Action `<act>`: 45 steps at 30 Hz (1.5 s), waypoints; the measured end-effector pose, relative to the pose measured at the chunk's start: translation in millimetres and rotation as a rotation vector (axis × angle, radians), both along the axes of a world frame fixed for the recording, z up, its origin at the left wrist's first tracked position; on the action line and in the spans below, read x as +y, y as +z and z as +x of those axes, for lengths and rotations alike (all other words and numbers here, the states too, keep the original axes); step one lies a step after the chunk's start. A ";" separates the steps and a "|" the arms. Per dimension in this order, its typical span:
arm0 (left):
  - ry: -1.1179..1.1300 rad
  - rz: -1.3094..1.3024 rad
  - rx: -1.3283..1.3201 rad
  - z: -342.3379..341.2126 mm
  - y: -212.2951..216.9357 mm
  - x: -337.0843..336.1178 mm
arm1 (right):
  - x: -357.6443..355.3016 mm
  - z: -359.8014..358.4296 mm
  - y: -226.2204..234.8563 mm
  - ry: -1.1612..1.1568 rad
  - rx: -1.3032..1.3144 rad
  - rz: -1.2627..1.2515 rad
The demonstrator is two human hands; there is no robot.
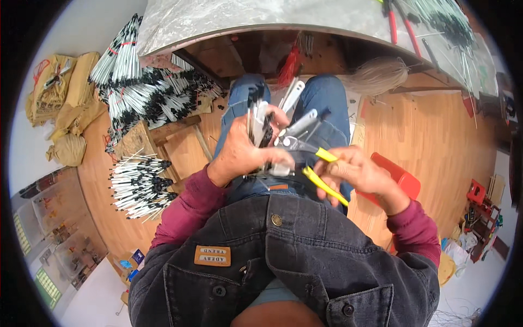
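My left hand (244, 151) is closed around a cluster of white strips (294, 96) with dark rods and black pieces among them, held above my lap. Its exact kind is hard to make out, and the fingers hide part of it. In my right hand (355, 172) is a pair of pliers (327, 187) with yellow handles, spread apart. The metal head of the pliers points left and lies against or just in front of the cluster; whether the jaws grip anything I cannot tell.
A grey stone-patterned table (218, 16) stands ahead, with red-handled tools (392, 24) at its right. Bundles of white rods with black ends (144, 90) are piled at the left, another bundle (141, 185) lower down. A red stool (397, 177) stands right; sacks (60, 90) lie far left.
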State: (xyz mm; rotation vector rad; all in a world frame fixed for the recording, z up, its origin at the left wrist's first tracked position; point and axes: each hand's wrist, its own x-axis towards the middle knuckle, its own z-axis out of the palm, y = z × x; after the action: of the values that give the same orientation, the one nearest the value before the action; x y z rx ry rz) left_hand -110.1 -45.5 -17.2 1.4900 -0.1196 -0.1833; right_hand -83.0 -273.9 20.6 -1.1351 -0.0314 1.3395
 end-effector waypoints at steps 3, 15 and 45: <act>-0.059 0.074 -0.101 0.8 4.1 -4.5 | -15.9 -17.0 -55.6 -0.002 0.521 0.410; 0.084 0.061 -0.054 -4.7 -2.8 -5.3 | 8.8 3.5 0.4 0.129 -1.384 -0.290; -0.135 0.027 0.049 -10.4 1.0 -11.9 | 8.9 -15.9 -10.1 0.265 -0.237 -0.067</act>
State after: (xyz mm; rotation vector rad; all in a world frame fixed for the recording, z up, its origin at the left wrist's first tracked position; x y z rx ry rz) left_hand -120.4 -57.4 -16.2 1.5039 -0.1789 -0.3310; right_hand -98.9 -265.0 10.5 -1.3787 -0.3215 1.4389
